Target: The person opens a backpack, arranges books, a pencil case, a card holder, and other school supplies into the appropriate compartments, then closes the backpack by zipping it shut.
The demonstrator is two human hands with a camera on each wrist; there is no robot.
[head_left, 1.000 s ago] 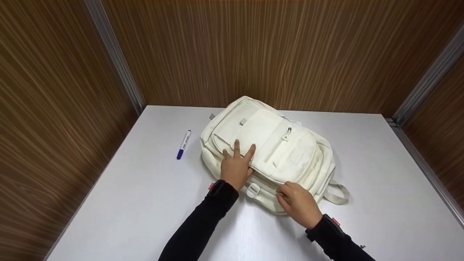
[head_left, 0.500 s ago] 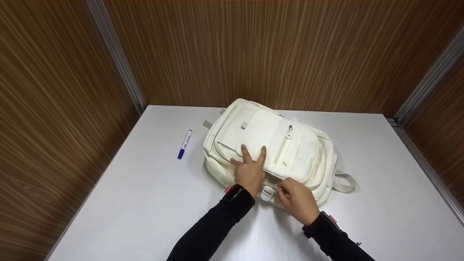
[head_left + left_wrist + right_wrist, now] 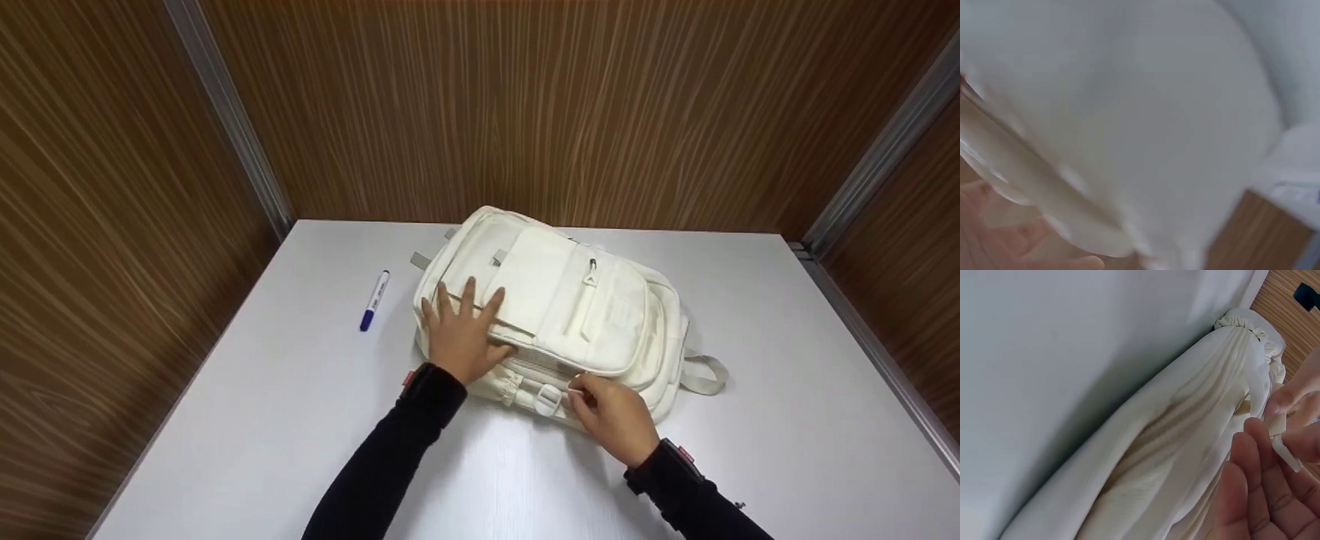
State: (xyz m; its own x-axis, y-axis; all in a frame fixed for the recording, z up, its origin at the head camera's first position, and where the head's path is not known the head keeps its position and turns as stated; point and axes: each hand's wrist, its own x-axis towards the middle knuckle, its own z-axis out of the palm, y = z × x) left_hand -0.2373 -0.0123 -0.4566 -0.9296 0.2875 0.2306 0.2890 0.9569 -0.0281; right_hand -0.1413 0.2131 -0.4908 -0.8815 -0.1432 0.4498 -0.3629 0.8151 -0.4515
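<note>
Backpack [image 3: 555,307], cream, lay flat mid-counter [image 3: 787,420], toward the far edge. Left hand [image 3: 461,337] pressed on its left pocket with fingers spread; right hand [image 3: 611,416] pinched a strap tab [image 3: 1283,450] at its near edge. A blue-capped marker [image 3: 373,300] lay to the left, with wood-panelled walls [image 3: 525,105] around.
</note>
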